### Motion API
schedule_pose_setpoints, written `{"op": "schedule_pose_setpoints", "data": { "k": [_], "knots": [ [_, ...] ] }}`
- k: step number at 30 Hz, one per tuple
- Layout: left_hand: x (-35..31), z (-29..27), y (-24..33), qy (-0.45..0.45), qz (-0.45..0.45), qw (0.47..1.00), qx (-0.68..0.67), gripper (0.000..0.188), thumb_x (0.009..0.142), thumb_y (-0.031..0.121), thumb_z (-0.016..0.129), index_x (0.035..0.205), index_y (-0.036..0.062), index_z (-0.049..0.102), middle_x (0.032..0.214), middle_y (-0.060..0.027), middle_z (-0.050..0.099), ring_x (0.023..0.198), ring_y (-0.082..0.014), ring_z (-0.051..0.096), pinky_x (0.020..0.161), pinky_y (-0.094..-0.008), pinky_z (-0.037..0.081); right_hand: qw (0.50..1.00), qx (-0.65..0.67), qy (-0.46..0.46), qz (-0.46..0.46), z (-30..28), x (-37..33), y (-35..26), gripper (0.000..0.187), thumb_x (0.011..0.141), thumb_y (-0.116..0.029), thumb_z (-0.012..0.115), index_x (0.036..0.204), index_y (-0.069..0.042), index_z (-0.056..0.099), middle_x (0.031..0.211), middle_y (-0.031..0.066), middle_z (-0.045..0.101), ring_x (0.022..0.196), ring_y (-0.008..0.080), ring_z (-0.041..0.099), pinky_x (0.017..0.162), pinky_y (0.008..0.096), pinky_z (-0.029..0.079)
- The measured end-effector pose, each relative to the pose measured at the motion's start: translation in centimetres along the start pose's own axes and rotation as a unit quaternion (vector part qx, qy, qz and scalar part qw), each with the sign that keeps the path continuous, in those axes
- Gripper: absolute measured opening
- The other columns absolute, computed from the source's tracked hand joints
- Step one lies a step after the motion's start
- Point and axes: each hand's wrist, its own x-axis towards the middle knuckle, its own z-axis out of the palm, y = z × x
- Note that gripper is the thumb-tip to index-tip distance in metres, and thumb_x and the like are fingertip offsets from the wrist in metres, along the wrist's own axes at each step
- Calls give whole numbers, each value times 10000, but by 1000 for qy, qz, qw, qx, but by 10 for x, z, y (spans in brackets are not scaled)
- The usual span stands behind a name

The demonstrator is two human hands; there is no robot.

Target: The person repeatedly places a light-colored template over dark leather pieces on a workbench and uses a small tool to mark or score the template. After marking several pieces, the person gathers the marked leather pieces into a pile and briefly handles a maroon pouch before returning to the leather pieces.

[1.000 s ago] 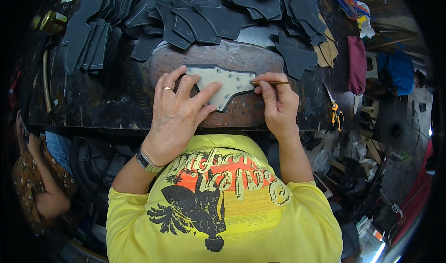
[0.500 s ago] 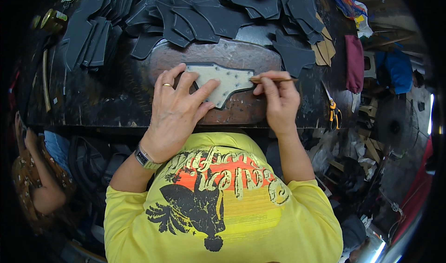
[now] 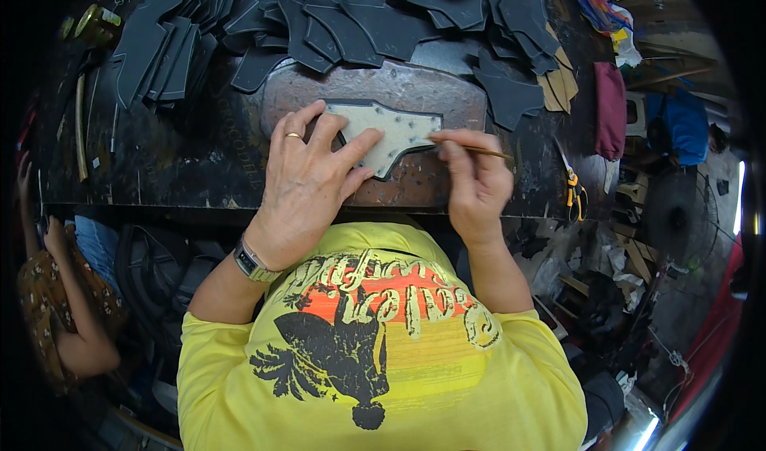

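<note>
A pale, dotted template (image 3: pixel 399 136) with an irregular outline lies flat on top of a dark cut piece (image 3: pixel 383 103), whose edge shows around it. My left hand (image 3: pixel 307 168) rests on the template's left part, fingers spread and pressing it down. Between thumb and fingers, my right hand (image 3: pixel 479 184) pinches a thin brown pencil-like tool (image 3: pixel 488 151). Its tip is at the template's lower right corner; the exact contact is too small to tell. Beneath everything is a worn brown board (image 3: pixel 367 82) with rounded corners.
Overlapping dark cut pieces (image 3: pixel 343 28) cover the table's far side. Orange-handled scissors (image 3: pixel 574 196) lie to the right, near a maroon folded item (image 3: pixel 610 110) and brown card pieces (image 3: pixel 558 84). A stick (image 3: pixel 81 128) lies at left. Another person's arm (image 3: pixel 76 299) shows at far left.
The tool's tip has moved from the template's right end down to its lower right corner, with my right hand tilting along. My left hand stays on the template.
</note>
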Motion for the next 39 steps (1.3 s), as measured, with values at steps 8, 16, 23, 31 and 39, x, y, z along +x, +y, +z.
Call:
{"op": "schedule_pose_setpoints", "data": {
  "k": [8,16,23,31,39],
  "knots": [
    [0,1,-2,5,8,1000,2,471,836,208,806,1292,205,691,1210,-104,550,1266,-365,492,1106,-508,387,998,42,-30,28,4,5,0,103,1029,2,611,1097,-7,688,971,64,744,860,109,623,817,252,504],
    [0,3,-2,12,9,1000,7,469,834,223,807,1288,207,693,1201,-96,554,1272,-358,484,1100,-496,392,998,-20,-51,-38,18,1,-9,89,951,-1,699,1032,-20,733,937,93,732,833,248,669,773,340,510],
    [0,3,-2,8,7,1000,2,481,826,213,812,1292,210,690,1206,-94,552,1271,-359,483,1100,-496,394,989,-57,-119,-74,9,7,-9,112,948,14,702,1046,-27,737,924,100,729,807,239,663,739,318,513],
    [1,3,-2,7,8,1000,5,490,819,207,815,1291,207,685,1210,-95,552,1274,-360,484,1099,-499,396,976,159,-99,109,11,4,-6,94,1002,4,630,1027,19,719,979,51,749,861,144,651,822,281,517],
    [1,2,-1,3,5,1000,12,486,821,205,813,1290,209,685,1211,-97,552,1280,-359,482,1104,-502,391,977,-57,-184,-89,7,5,-18,96,975,10,658,1038,-28,721,982,76,746,848,159,666,840,303,510]
  ]
}}
